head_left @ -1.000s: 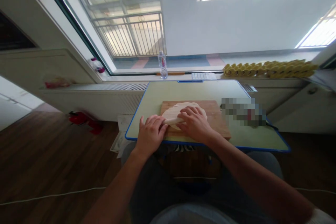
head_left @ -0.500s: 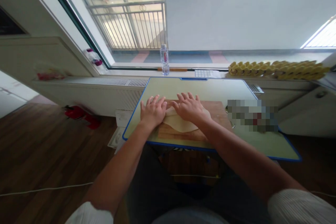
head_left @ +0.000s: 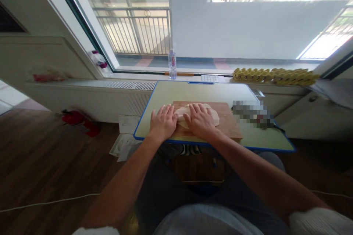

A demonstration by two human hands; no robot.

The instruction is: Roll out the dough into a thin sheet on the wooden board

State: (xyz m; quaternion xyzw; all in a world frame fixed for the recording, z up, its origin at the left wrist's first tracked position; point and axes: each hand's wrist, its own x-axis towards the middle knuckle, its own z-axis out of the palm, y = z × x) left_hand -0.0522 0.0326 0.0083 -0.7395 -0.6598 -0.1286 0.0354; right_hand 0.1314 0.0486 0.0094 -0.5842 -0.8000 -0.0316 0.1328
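A pale sheet of dough (head_left: 214, 116) lies on a wooden cutting board (head_left: 231, 125). Over its left end rests my left hand (head_left: 164, 122), fingers stretched forward and slightly spread. My right hand (head_left: 201, 120) lies flat across the middle of the dough, with the fingers extended and the thumb out to the left. Between the two hands the dough looks raised and bunched, like a roll. Whether a rolling pin is inside it or under my palms is hidden.
The board sits on a blue-edged folding table (head_left: 162, 91). A blurred-out item (head_left: 252, 114) lies at its right. Beyond, the windowsill holds a plastic bottle (head_left: 172, 65) and a yellow ruffled object (head_left: 275, 76). A red fire extinguisher (head_left: 79, 120) is on the floor at left.
Both hands have drawn back toward me over the board. The dough's near part, spread flat before, now looks gathered under the hands. The camera view has shifted slightly.
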